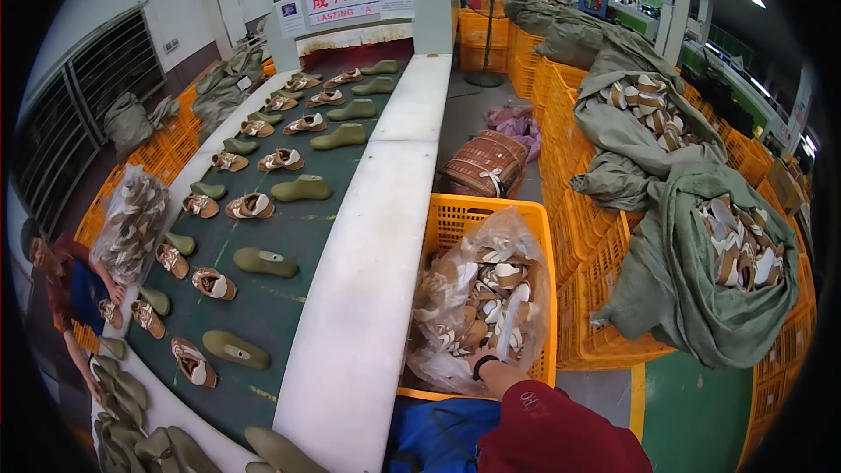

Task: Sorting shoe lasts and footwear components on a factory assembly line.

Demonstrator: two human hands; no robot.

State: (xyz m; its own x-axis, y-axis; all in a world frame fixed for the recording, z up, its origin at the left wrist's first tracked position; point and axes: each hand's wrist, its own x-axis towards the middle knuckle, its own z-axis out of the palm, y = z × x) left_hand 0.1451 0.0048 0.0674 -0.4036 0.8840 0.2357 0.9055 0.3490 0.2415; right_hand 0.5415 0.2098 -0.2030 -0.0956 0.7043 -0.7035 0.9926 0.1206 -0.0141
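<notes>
The right hand reaches into the bag in the basket; its fingers' opening and hold I cannot tell. Picking seems in hand; the next move calls for separating one shoe. The bagged shoes lie jumbled, long axes and toes pointing variously.

Flat dark-green conveyor belt: left; on it, brown-and-white shoe uppers and olive foot-shaped lasts. Long white ledge: along belt's right. Orange lattice plastic crate: near, right of ledge; inside, clear plastic bag containing uppers. Stacked orange plastic crates: farther right, beneath green cloth sacks.
</notes>
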